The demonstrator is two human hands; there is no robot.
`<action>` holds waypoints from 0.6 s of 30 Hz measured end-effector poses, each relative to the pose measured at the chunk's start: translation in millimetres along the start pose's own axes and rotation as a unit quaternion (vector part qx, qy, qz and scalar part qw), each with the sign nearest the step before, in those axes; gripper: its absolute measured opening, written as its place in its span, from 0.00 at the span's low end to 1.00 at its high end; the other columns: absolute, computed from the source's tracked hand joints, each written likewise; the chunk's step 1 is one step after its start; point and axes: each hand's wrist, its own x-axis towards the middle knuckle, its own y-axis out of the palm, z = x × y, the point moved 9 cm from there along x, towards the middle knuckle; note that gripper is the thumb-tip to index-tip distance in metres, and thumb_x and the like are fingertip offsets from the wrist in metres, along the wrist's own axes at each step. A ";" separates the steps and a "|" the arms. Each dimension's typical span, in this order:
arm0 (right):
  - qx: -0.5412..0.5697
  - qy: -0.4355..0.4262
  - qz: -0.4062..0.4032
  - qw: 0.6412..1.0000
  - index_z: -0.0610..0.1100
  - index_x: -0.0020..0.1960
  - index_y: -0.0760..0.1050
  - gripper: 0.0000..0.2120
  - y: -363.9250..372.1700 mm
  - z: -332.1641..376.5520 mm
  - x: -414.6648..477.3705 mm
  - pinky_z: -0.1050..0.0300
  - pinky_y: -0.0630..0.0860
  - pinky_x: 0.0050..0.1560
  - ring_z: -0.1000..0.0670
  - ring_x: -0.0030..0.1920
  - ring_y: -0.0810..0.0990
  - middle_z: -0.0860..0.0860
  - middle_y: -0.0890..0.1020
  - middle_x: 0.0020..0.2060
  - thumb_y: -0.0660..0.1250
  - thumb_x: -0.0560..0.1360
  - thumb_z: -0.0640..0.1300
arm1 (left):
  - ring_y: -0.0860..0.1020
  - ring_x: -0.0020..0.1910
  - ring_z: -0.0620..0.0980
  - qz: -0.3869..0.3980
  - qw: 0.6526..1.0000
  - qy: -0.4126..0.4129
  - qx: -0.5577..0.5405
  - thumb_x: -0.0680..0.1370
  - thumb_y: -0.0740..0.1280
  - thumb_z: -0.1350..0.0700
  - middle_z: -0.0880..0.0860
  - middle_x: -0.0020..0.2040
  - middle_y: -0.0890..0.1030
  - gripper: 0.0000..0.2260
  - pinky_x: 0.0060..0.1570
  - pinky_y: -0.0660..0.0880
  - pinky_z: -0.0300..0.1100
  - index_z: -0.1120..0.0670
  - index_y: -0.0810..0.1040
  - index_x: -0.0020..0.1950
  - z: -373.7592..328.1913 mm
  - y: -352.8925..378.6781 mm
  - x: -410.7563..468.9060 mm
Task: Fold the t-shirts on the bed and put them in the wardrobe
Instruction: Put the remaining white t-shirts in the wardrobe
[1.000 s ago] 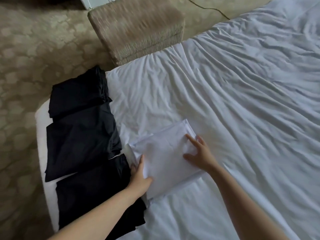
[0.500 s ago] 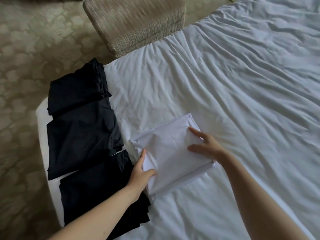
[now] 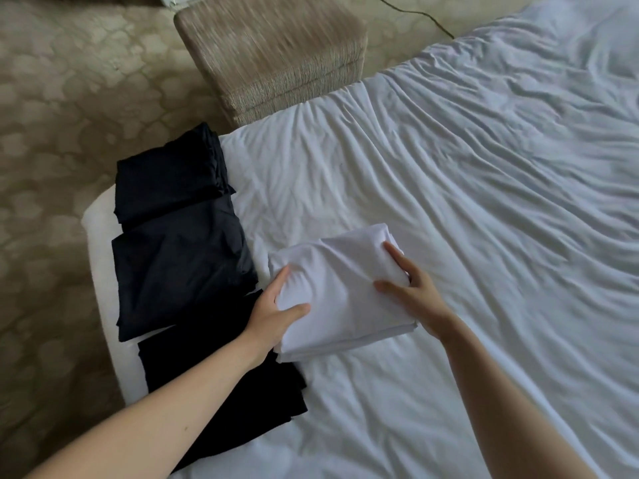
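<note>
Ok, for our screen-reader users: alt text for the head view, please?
The left hand and right hand hold a folded white t-shirt over a rumpled white bed. Three folded black t-shirts lie along the bed's edge, a beige ottoman beyond.

A: Where is there room to pass?
B: Right of the white shirt and beyond it, the bed lies open, with only wrinkles.
A: And to the left?
B: Three black shirts line the bed's left edge in a row, just beside the white one. A stool stands on the carpet against the bed's far edge.
</note>
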 end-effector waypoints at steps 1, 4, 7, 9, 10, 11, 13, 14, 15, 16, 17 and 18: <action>0.009 -0.006 -0.004 1.000 0.59 0.72 0.68 0.32 3.4 10.4 -5.7 0.68 0.78 0.48 0.59 0.55 0.79 0.56 0.76 0.64 0.70 0.74 0.35 | 0.59 0.74 0.39 0.000 1.000 0.012 0.004 0.75 0.72 0.63 0.42 0.75 0.62 0.36 0.72 0.59 0.40 0.46 0.61 0.78 -8.0 -7.8 -5.1; 0.024 -0.029 0.001 0.999 0.61 0.72 0.67 0.33 19.7 40.1 -20.1 0.65 0.79 0.48 0.60 0.54 0.80 0.58 0.76 0.62 0.70 0.74 0.35 | 0.59 0.74 0.40 -0.012 0.999 0.044 0.011 0.74 0.72 0.64 0.42 0.76 0.63 0.36 0.74 0.59 0.42 0.46 0.61 0.78 -27.6 -35.5 -22.1; 0.031 -0.048 0.019 0.998 0.59 0.73 0.66 0.34 45.0 67.8 -32.7 0.63 0.79 0.47 0.57 0.54 0.81 0.56 0.77 0.62 0.70 0.74 0.34 | 0.61 0.73 0.38 -0.029 0.997 0.071 0.017 0.74 0.72 0.63 0.40 0.74 0.64 0.35 0.71 0.60 0.38 0.45 0.63 0.76 -43.9 -68.4 -42.2; 0.032 -0.062 0.029 0.997 0.59 0.73 0.66 0.33 66.3 84.9 -40.7 0.62 0.79 0.47 0.57 0.53 0.82 0.56 0.78 0.61 0.70 0.75 0.34 | 0.60 0.71 0.35 -0.045 0.996 0.081 0.020 0.74 0.72 0.63 0.38 0.72 0.64 0.34 0.67 0.60 0.35 0.43 0.63 0.75 -51.0 -93.5 -57.4; 0.032 -0.069 0.035 0.997 0.60 0.72 0.67 0.33 77.8 93.4 -44.7 0.62 0.79 0.47 0.57 0.53 0.82 0.56 0.79 0.60 0.70 0.75 0.35 | 0.60 0.70 0.35 -0.052 0.995 0.084 0.021 0.74 0.72 0.62 0.36 0.71 0.64 0.34 0.66 0.59 0.35 0.43 0.63 0.75 -53.6 -106.2 -65.0; 0.032 -0.073 0.042 0.996 0.61 0.72 0.67 0.33 90.7 102.1 -48.8 0.62 0.79 0.47 0.57 0.52 0.82 0.56 0.79 0.60 0.70 0.75 0.35 | 0.59 0.70 0.34 -0.061 0.994 0.087 0.021 0.74 0.72 0.62 0.35 0.70 0.63 0.34 0.66 0.59 0.35 0.43 0.63 0.76 -55.0 -119.9 -73.1; 0.030 -0.081 0.060 0.994 0.61 0.71 0.66 0.32 118.6 118.2 -56.2 0.64 0.78 0.45 0.60 0.51 0.82 0.57 0.78 0.59 0.69 0.75 0.35 | 0.59 0.71 0.34 -0.077 0.992 0.094 0.020 0.75 0.72 0.62 0.33 0.69 0.63 0.34 0.67 0.58 0.34 0.44 0.62 0.76 -57.1 -147.4 -89.5; 0.027 -0.084 0.068 0.994 0.60 0.72 0.66 0.32 132.4 125.3 -59.3 0.65 0.78 0.45 0.61 0.50 0.81 0.58 0.78 0.60 0.69 0.75 0.35 | 0.59 0.71 0.34 -0.085 0.991 0.097 0.020 0.75 0.71 0.62 0.33 0.69 0.63 0.34 0.67 0.58 0.34 0.44 0.62 0.76 -57.6 -161.2 -97.6; 0.023 -0.087 0.079 0.993 0.59 0.72 0.65 0.33 147.3 133.0 -62.5 0.65 0.78 0.45 0.61 0.51 0.81 0.58 0.77 0.60 0.69 0.75 0.35 | 0.59 0.71 0.34 -0.094 0.990 0.098 0.019 0.75 0.71 0.61 0.34 0.69 0.62 0.33 0.68 0.58 0.35 0.44 0.62 0.76 -57.2 -175.7 -106.7; 0.022 -0.091 0.090 0.992 0.58 0.73 0.65 0.33 162.4 140.7 -65.7 0.64 0.79 0.47 0.60 0.52 0.81 0.57 0.77 0.61 0.69 0.75 0.35 | 0.59 0.71 0.35 -0.101 0.990 0.099 0.019 0.76 0.71 0.61 0.35 0.70 0.62 0.33 0.68 0.59 0.36 0.43 0.62 0.76 -56.4 -189.4 -115.4; 0.021 -0.093 0.103 0.990 0.57 0.73 0.65 0.33 178.3 148.0 -69.1 0.63 0.79 0.48 0.59 0.53 0.81 0.57 0.77 0.61 0.69 0.75 0.34 | 0.59 0.71 0.35 -0.108 0.989 0.098 0.017 0.76 0.70 0.61 0.36 0.71 0.62 0.33 0.69 0.59 0.37 0.43 0.61 0.76 -54.4 -204.0 -124.6; 0.021 -0.094 0.115 0.989 0.57 0.73 0.65 0.33 193.7 154.5 -72.5 0.63 0.79 0.48 0.57 0.54 0.81 0.56 0.77 0.61 0.69 0.75 0.34 | 0.60 0.71 0.36 -0.115 0.989 0.097 0.014 0.76 0.70 0.60 0.37 0.72 0.62 0.32 0.70 0.60 0.39 0.43 0.61 0.76 -51.6 -218.4 -133.5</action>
